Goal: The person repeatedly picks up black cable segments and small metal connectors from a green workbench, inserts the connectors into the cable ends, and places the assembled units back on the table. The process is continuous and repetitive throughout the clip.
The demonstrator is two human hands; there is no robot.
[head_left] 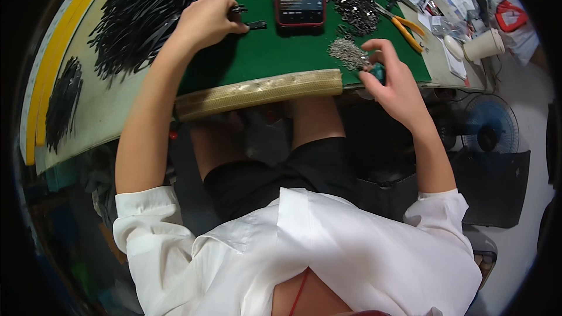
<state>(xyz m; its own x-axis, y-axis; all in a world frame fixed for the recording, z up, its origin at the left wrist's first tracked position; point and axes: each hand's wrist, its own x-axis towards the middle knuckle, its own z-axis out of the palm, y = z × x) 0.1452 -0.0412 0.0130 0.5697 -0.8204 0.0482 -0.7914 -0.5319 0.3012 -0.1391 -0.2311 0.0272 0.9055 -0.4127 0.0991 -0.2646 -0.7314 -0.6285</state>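
At the upper left of the green mat, my left hand (209, 22) is closed, with a short black strip (239, 9) sticking out past its fingers. By the thumb tip lies another black piece (256, 25); whether the hand grips it too is unclear. My right hand (391, 77) curls around a teal handle (378, 72), and the tool's working end is hidden. Its fingertips are at the edge of a pile of small silver metal parts (348, 54). Behind that pile is a heap of dark metal pieces (357, 9).
A phone (300, 9) stands at the mat's back. Orange-handled pliers (408, 32) lie right of the piles. Black straps (137, 17) are heaped at left, beside yellow strips (64, 52). A padded roll (260, 90) lines the front edge. A white cup (485, 44) and a fan (490, 124) are at right.
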